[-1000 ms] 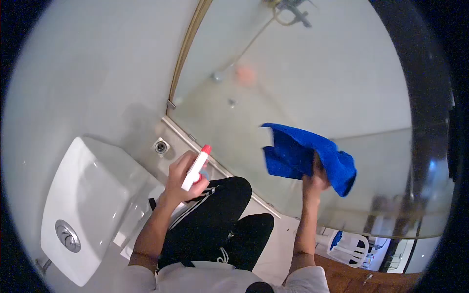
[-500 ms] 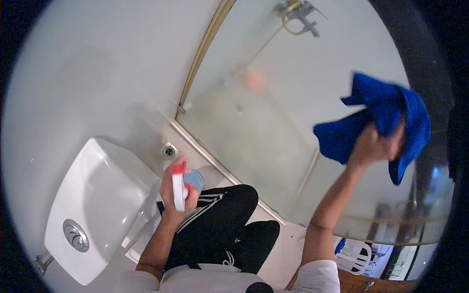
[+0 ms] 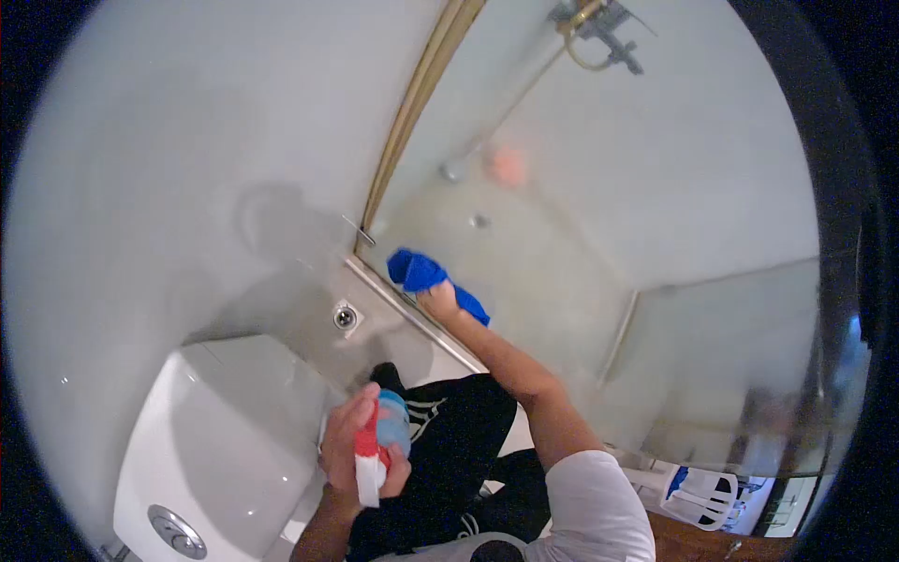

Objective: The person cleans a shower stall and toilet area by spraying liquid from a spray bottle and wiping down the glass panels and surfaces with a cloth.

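Note:
My left hand (image 3: 351, 445) is wrapped round a spray bottle (image 3: 394, 423) with blue liquid and a red and white trigger head. It is held above my left thigh, beside the toilet. In my right hand (image 3: 438, 302) a blue cloth (image 3: 419, 272) is bunched, part of it hanging past the wrist. That hand is at the lower left part of the glass shower panel (image 3: 552, 253), near its bottom rail; the cloth appears to touch the glass.
On the left stands a white toilet (image 3: 234, 421) with a round flush button (image 3: 178, 532). A floor drain (image 3: 346, 318) lies between it and the shower rail. Behind the glass are a shower mixer (image 3: 599, 37) and a blurred pink object (image 3: 508, 166). A white chair (image 3: 700, 496) shows at lower right.
My right hand has swept the cloth from the upper right down to the lower left of the glass. My left hand with the spray bottle sits lower in view, and the view has shifted.

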`<state>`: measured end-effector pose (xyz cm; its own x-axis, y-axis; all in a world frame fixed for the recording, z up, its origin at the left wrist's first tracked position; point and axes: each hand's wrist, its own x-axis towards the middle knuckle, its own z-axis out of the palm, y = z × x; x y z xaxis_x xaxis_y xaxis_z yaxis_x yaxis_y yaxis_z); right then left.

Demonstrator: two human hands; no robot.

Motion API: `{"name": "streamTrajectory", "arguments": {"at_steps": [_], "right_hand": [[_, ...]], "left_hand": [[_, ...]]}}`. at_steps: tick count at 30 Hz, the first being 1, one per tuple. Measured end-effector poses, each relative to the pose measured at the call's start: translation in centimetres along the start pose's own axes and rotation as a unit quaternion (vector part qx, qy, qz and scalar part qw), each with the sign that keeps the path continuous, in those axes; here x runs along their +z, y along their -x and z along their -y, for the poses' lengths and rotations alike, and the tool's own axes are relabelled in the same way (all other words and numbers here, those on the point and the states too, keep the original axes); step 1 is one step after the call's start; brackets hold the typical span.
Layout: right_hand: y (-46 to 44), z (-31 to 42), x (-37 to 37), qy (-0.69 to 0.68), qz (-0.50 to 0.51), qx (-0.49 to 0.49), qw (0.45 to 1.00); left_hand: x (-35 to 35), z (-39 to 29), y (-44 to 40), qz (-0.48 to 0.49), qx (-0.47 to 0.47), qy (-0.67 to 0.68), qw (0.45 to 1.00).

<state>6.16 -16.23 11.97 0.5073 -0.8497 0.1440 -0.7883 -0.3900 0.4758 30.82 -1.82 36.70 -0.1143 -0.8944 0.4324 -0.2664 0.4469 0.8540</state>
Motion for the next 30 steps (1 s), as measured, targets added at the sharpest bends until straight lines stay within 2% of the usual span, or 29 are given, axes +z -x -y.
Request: {"name": "streamTrajectory", "arguments": {"at_steps": [1,3,4,6,7,8,9,10,11,12,14,15,16,18,20,21,22,23,25,26,27,29,30], "right_hand": [[0.4,0.2,-0.6,-0.013,-0.01,-0.033,0.999],[0.6,-1.0,-2.6,-0.056,-0.003,-0.081,0.995],[0.3,-2.0,-4.3,-0.055,-0.003,-0.079,0.995],[-2.1,-4.6,-9.5,-0.222,0.059,0.018,0.973],[-3.7,-6.3,-14.6,-0.362,-0.007,0.11,0.926],[-5.1,-8.3,-20.1,-0.492,-0.071,0.199,0.845],[-6.0,-9.8,-22.8,-0.456,-0.152,0.235,0.844],[-7.0,-11.3,-24.2,-0.457,-0.288,0.269,0.797],[-8.5,-13.8,-26.9,-0.294,-0.29,0.207,0.887],[-10.0,-16.4,-29.5,-0.109,-0.313,0.153,0.931],[-12.5,-17.2,-34.6,-0.014,-0.385,0.254,0.887],[-14.0,-16.6,-36.7,0.085,-0.42,0.305,0.851],[-14.4,-16.2,-35.6,0.085,-0.419,0.305,0.851],[-14.2,-15.3,-31.1,0.07,-0.348,0.31,0.882],[-12.7,-11.5,-23.1,0.036,-0.243,0.214,0.945],[-11.3,-9.0,-18.9,0.123,-0.191,0.137,0.964],[-10.2,-6.3,-13.2,-0.06,-0.109,0.117,0.985],[-8.6,-3.9,-9.0,-0.105,-0.101,0.084,0.986],[-5.6,-1.3,-6.4,-0.068,-0.054,-0.031,0.996],[-4.7,0.2,-3.3,-0.063,-0.011,-0.043,0.997],[-5.2,0.6,-3.2,-0.057,0.032,-0.055,0.996],[-5.3,0.5,-3.0,-0.086,0.025,-0.032,0.995],[-5.3,-0.6,-5.2,-0.125,0.023,-0.007,0.992]], "left_hand": [[-0.2,-0.5,-0.4,0.021,-0.001,-0.016,1.0],[0.0,-0.8,-0.2,0.002,-0.02,0.016,1.0],[0.2,-0.7,0.0,0.003,-0.014,0.016,1.0],[0.0,-0.6,0.0,0.007,-0.006,0.016,1.0],[-0.3,-0.4,0.2,0.02,-0.006,0.012,1.0],[-0.4,-0.6,0.4,0.034,-0.009,0.006,0.999],[-0.6,-0.8,0.5,0.035,-0.015,0.002,0.999],[-0.7,-0.9,0.6,0.039,0.0,0.0,0.999],[-0.7,-0.8,0.7,0.042,0.016,-0.001,0.999],[-0.6,-0.2,1.3,0.037,0.015,0.003,0.999],[-0.9,0.5,1.9,0.039,0.009,0.011,0.999],[-0.9,0.6,2.0,0.044,0.008,0.018,0.999],[-1.0,0.6,1.9,0.046,0.007,0.018,0.999],[-0.5,-0.3,1.6,0.047,0.005,0.005,0.999],[-0.6,-0.1,1.7,0.054,-0.009,0.011,0.998],[-0.6,-0.1,1.8,0.059,-0.022,0.016,0.998],[-0.5,0.1,1.9,0.054,-0.004,0.003,0.999],[-0.4,0.0,1.9,0.054,-0.002,0.002,0.999],[-0.5,0.1,1.7,0.031,0.007,0.035,0.999],[-0.6,1.0,2.8,0.039,-0.026,0.059,0.997],[-0.7,1.9,2.9,0.036,-0.016,0.058,0.998],[-0.8,3.5,3.2,0.027,0.017,0.02,0.999],[-0.7,3.5,3.6,0.035,-0.005,0.042,0.998]]}}
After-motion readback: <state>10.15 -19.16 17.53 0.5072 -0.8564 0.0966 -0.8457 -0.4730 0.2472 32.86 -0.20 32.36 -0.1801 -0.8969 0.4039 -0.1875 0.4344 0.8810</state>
